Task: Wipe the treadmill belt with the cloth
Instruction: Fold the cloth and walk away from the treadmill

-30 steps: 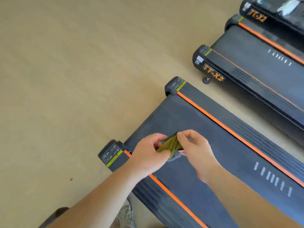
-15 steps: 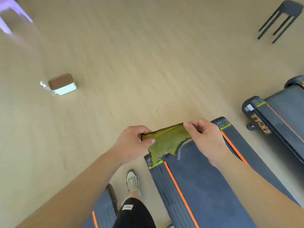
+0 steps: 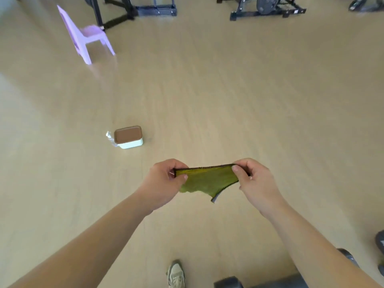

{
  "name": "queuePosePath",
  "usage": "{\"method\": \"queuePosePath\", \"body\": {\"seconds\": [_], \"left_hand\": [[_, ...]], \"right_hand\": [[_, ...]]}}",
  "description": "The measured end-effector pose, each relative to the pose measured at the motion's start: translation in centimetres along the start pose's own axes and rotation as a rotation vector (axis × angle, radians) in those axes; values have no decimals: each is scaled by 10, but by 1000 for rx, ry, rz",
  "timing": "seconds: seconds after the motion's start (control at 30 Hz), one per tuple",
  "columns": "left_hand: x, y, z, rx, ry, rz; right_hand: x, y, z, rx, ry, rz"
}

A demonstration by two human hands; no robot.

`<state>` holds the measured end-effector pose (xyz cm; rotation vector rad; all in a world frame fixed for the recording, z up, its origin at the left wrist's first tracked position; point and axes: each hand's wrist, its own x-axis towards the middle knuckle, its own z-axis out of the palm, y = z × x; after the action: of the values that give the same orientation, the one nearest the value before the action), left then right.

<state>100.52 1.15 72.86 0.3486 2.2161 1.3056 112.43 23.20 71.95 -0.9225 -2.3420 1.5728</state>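
Note:
A small olive-green cloth [image 3: 207,179] with a dark edge hangs stretched between both hands, in the air over the wooden floor. My left hand [image 3: 164,181] pinches its left corner and my right hand [image 3: 255,181] pinches its right corner. Only the rear end of the dark treadmill [image 3: 230,282] shows at the bottom edge, below and behind the cloth; its belt is out of view.
A white box with a brown lid [image 3: 128,137] sits on the floor ahead left. A lilac plastic chair [image 3: 85,36] stands far left, black equipment frames [image 3: 266,7] along the far side. My shoe [image 3: 176,273] is at the bottom, another treadmill's end [image 3: 380,242] at the right edge.
The view has swung up from the treadmill belt to the open floor. Both hands lifted the cloth off the belt and pulled it out wide between them.

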Motion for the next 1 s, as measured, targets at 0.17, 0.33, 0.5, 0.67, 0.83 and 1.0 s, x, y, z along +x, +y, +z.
{"method": "queuePosePath", "body": {"seconds": [0.17,0.33,0.5,0.67,0.83,1.0], "left_hand": [[91,9,-54,24,127,19],[163,7,-105,-7,264,-11],[214,3,-165,-86,457,-50],[266,-18,-236,-133,550,-75],[335,-61,-319,-156,553,-33],[449,-168,-400,-84,518,-50]], "right_hand": [[98,-51,46,17,-77,-67],[203,-86,95,-36,-196,-117],[282,-136,155,-132,-245,-148],[351,-179,239,-118,-322,-183],[412,-203,356,-33,-298,-216],[481,-196,493,-1,-224,-123]]}}
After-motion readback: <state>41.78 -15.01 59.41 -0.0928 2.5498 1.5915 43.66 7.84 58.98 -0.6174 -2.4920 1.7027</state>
